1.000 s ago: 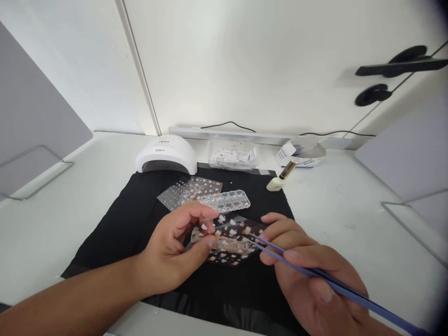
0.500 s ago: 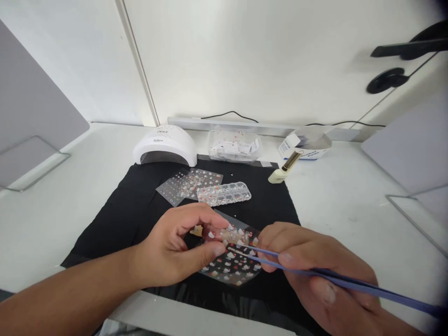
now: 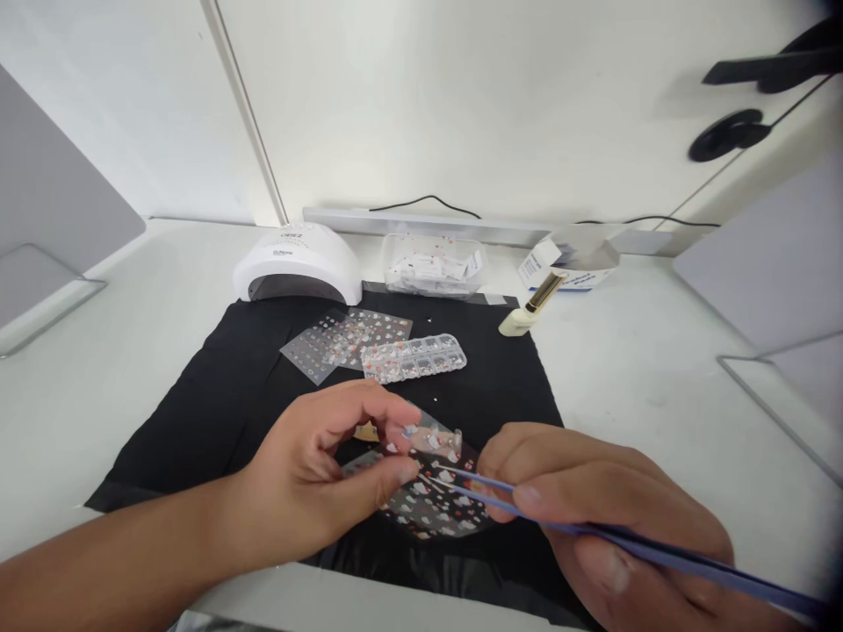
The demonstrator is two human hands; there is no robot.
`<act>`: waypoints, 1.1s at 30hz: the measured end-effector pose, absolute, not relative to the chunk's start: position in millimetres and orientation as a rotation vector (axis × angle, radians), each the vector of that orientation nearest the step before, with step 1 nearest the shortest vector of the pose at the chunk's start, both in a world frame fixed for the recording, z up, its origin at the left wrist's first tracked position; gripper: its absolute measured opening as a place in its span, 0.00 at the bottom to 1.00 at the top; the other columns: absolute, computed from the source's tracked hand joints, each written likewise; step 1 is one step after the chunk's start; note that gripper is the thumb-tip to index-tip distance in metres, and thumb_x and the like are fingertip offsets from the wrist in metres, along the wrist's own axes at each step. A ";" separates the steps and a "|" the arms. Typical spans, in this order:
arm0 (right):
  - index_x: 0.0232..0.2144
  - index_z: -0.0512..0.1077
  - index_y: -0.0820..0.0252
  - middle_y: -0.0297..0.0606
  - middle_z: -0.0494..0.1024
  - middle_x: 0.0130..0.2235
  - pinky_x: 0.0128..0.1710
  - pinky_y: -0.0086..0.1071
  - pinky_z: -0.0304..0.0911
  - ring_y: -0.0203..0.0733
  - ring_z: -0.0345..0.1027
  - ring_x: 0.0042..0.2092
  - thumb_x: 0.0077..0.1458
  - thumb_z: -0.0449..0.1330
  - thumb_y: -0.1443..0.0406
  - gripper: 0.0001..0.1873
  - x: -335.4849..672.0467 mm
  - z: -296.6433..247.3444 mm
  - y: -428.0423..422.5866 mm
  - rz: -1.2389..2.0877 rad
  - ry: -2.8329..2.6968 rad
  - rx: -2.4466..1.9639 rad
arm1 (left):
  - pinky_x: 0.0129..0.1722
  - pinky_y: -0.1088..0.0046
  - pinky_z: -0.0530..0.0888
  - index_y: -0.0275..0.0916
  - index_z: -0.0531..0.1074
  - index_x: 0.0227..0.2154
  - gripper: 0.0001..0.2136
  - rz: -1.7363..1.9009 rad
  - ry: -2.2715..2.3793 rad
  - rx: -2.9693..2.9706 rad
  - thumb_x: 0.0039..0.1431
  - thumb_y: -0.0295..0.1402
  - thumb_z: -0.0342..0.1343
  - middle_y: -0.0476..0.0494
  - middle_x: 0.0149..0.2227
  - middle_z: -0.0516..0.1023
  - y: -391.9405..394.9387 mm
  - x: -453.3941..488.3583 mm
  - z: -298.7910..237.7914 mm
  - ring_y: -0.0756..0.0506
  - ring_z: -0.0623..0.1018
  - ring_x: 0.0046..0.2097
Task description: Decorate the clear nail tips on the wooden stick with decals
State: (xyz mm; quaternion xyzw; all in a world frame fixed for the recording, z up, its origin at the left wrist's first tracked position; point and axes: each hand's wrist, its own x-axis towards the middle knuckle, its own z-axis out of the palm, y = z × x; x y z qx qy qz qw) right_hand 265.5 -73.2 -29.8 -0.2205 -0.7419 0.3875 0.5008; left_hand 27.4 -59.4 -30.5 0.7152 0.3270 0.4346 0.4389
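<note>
My left hand (image 3: 322, 465) is curled, its index finger and thumb around a pinkish, see-through piece (image 3: 435, 441) that looks like a nail tip with small cat stickers. Part of that piece is hidden by the fingers. A tan-yellow thing (image 3: 366, 432) shows behind the curled fingers. In my right hand (image 3: 606, 509) is a pair of blue tweezers (image 3: 553, 524), pointing left, with their metal tips slightly apart near my left thumb. Below both hands lies a clear sticker sheet (image 3: 428, 509) with white-and-red cat designs. Whether the tweezers touch it I cannot tell.
A black mat (image 3: 217, 395) covers the table middle. On it lie more sticker sheets (image 3: 335, 341) and a compartment case (image 3: 431, 358). Behind stand a white nail lamp (image 3: 299, 259), a clear tub (image 3: 431, 268), a gold-capped bottle (image 3: 517, 323) and an open carton (image 3: 583, 274).
The view has shifted slightly. The sticker-covered piece at my left fingers shows more clearly. The tweezer tips have moved a little and stand wider apart.
</note>
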 end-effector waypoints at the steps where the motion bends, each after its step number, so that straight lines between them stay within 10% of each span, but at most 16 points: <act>1: 0.49 0.75 0.51 0.44 0.79 0.31 0.32 0.43 0.73 0.49 0.75 0.34 0.63 0.54 0.64 0.16 266.5 -28.7 -74.5 0.925 -1.806 -0.560 | 0.38 0.78 0.75 0.42 0.74 0.44 0.13 1.064 0.826 1.766 0.58 0.23 0.61 0.50 0.34 0.76 -60.3 27.4 -29.8 0.52 0.77 0.36; 33: 0.45 0.74 0.48 0.38 0.74 0.28 0.21 0.38 0.67 0.45 0.69 0.25 0.61 0.58 0.62 0.10 264.4 -42.3 -79.5 1.031 -1.630 -0.598 | 0.32 0.78 0.76 0.36 0.73 0.49 0.12 0.867 0.866 2.174 0.63 0.25 0.58 0.44 0.36 0.76 -58.8 26.8 -25.8 0.50 0.77 0.34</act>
